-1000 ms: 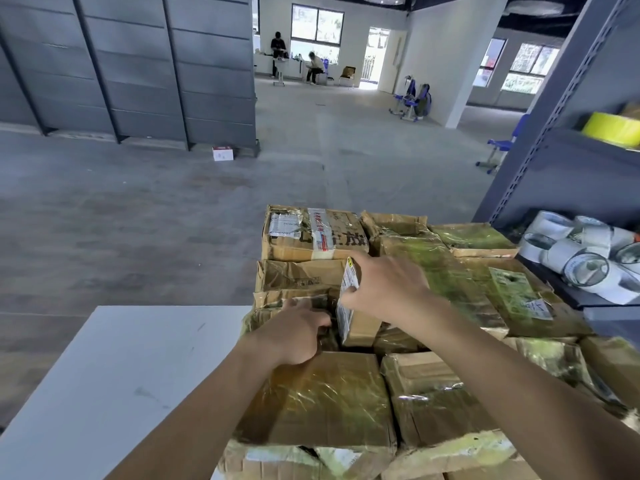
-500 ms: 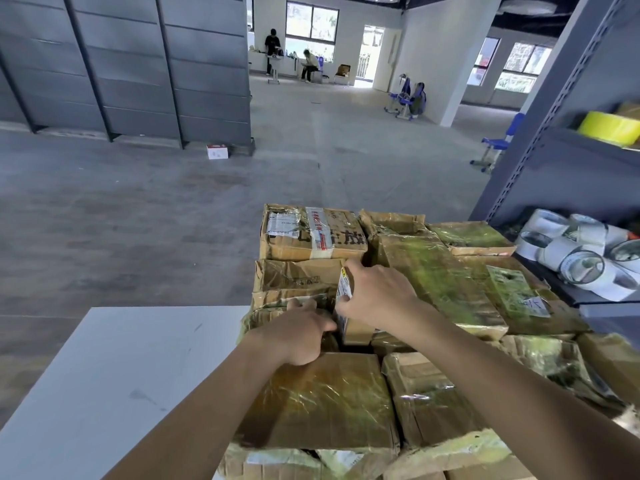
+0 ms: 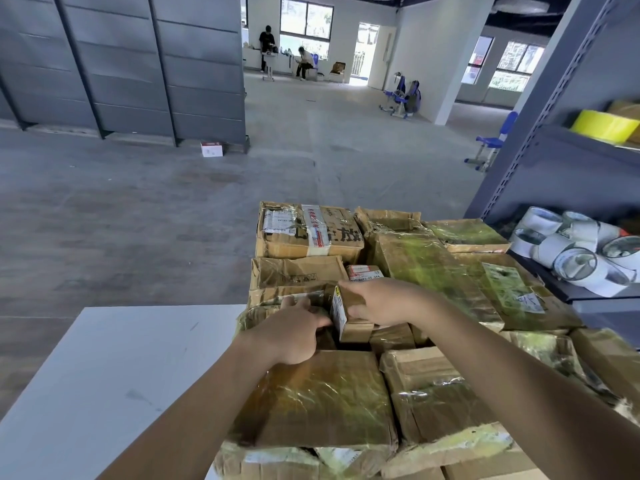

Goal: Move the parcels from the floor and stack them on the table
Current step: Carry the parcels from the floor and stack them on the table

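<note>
A small parcel (image 3: 343, 315) is standing upright in a gap amid the stacked parcels (image 3: 325, 396) on the white table (image 3: 114, 368). The right hand (image 3: 375, 301) is clamping its top and far side. The left hand (image 3: 294, 332) is lying curled just beside it, touching the neighbouring wrapped box; whether it is gripping anything cannot be told. Tape rolls (image 3: 575, 251) are sitting on the grey shelf (image 3: 568, 161) at right.

hands: left hand (image 3: 294, 332) and right hand (image 3: 379, 301) both bare | forearms: bare too, no sleeves showing | no gloves, watch or rings
</note>
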A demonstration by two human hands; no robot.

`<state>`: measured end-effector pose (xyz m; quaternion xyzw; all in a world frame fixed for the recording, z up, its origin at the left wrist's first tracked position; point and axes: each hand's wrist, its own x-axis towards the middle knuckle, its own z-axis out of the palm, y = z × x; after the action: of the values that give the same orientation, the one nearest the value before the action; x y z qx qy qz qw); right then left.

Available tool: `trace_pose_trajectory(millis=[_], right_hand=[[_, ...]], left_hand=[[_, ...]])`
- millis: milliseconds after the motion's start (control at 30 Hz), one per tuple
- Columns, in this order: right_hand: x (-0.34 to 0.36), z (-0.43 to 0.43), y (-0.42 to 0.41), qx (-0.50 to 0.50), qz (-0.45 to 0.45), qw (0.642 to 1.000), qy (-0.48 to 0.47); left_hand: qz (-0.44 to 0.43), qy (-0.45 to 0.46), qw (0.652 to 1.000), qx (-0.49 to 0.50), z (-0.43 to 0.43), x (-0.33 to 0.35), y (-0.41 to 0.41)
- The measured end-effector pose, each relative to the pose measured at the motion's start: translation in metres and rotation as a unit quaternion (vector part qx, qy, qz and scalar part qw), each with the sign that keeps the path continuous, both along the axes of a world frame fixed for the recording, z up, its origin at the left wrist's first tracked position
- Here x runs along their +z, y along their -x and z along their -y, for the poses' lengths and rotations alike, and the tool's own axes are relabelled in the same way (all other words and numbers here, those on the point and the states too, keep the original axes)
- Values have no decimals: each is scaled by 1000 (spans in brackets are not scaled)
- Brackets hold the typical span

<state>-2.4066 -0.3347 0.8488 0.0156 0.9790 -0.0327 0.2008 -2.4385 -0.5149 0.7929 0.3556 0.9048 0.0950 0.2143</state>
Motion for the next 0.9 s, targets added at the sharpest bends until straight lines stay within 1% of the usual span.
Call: trace_pose_trajectory(millis=[133, 300, 400, 633, 700, 800, 900], right_hand=[[-9, 3, 2, 5, -10, 999, -47], [-17, 12, 3, 34, -64, 992, -99], [-19, 11, 1, 36, -76, 991, -103], [-23, 7, 1, 54, -74, 994, -59], [-23, 3, -2, 63, -75, 993, -62], [-22, -3, -4, 81, -110, 986, -95], [-17, -15, -5, 38, -197, 978, -60]], left_hand=[[-8, 3, 1000, -3, 0, -1, -1], [-8, 2, 1000, -8, 0, 1, 0], [-8, -2, 1000, -8, 0, 1, -1], [-7, -5, 1000, -13, 1, 2, -2], [-12, -8, 1000, -14, 2, 2, -2], [-30, -47, 998, 0, 6, 3, 3], [-70, -148, 985, 50, 13, 8, 10]])
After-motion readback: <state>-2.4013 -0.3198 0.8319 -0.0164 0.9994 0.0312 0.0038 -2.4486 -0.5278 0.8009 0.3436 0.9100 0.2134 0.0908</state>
